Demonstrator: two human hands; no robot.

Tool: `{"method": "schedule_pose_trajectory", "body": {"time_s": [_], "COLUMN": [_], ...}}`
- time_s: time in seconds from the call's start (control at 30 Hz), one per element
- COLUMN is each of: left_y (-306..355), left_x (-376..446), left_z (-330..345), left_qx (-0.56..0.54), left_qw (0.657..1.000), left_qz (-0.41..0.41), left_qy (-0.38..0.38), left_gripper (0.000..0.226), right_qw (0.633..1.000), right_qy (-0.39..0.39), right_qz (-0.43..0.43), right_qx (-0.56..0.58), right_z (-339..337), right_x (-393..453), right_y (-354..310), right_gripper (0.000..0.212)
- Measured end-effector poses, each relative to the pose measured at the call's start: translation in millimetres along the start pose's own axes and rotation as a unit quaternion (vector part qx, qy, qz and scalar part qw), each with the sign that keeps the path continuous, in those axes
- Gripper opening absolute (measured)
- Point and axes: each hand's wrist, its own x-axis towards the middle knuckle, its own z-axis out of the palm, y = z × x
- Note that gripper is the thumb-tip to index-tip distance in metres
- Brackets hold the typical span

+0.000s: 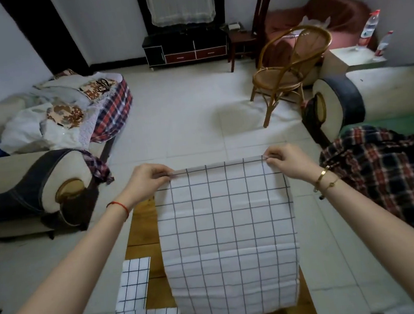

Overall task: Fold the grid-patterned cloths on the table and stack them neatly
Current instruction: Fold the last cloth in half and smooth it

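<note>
While both hands pinched its top corners, left hand [145, 180] and right hand [287, 162], the grid cloth [227, 236] hung lengthwise below them toward the counter [142, 229].

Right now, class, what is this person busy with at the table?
A person is holding up a white grid-patterned cloth by its top edge, the left hand pinching one corner and the right hand the other. The cloth hangs down over a wooden table, stretched flat between the hands and not yet folded. More grid-patterned cloths lie on the table to the left, near the person. Around them are sofas and a rattan chair.
</note>
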Motion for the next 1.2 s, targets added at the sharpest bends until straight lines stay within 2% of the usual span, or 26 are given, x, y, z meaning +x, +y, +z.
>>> {"method": "schedule_pose_trajectory", "body": {"time_s": [0.27, 0.4, 0.67, 0.83, 0.97, 1.07, 1.2], "left_y": [-72, -90, -115, -136, -159, -182, -204], "left_x": [45, 52, 31, 1, -27, -49, -75], "left_z": [61, 79, 103, 128, 158, 184, 216], "left_qx": [0.001, -0.005, -0.005, -0.030, -0.047, -0.054, -0.032], "left_qw": [0.998, 0.997, 0.992, 0.985, 0.979, 0.971, 0.967], "left_qz": [-0.059, -0.081, -0.123, -0.160, -0.184, -0.209, -0.231], "left_qy": [-0.008, -0.018, -0.041, -0.062, -0.076, -0.100, -0.102], "left_gripper": [0.019, 0.019, 0.019, 0.021, 0.029, 0.036, 0.030], "right_qw": [0.995, 0.992, 0.986, 0.978, 0.971, 0.964, 0.954], "right_qy": [-0.030, -0.045, -0.065, -0.123, -0.169, -0.221, -0.259], "right_qz": [0.094, 0.118, 0.143, 0.161, 0.162, 0.148, 0.139], "right_qx": [0.014, 0.006, 0.053, 0.054, 0.049, 0.015, -0.056], "right_z": [71, 97, 127, 156, 187, 215, 251], "right_x": [40, 47, 31, -2, -32, -51, -74], "right_y": [61, 82, 95, 102, 117, 128, 140], "right_gripper": [0.021, 0.011, 0.022, 0.020, 0.028, 0.032, 0.044]}}
